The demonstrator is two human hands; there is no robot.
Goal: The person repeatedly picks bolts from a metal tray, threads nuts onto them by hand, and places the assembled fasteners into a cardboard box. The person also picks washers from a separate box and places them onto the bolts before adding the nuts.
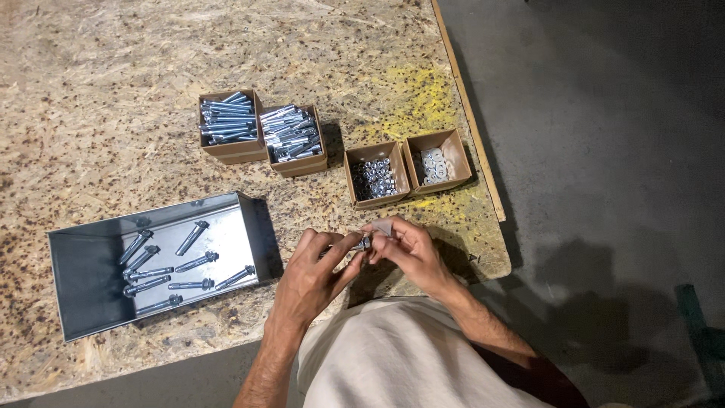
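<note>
A small bolt point(362, 243) is held between both hands close to the near edge of the worktop point(91, 60), just in front of the person's lap. The left hand point(313, 268) pinches one end of it with thumb and forefinger, the other fingers curled under; the right hand point(404, 245) pinches the other end, fingertips pressed together around what seems to be a nut or washer, though this part is too small to be told for certain. The step in hand is judged to be the fitting of a small part onto the bolt. Toward the far right corner two small boxes are set side by side, one with nuts point(375, 175), one with washers point(436, 162); further left, two boxes of long bolts point(229, 125). Near the left edge a metal tray point(75, 295) holds finished bolts. A steady turn of the pinched part is called for next, with the bolt kept level.
</note>
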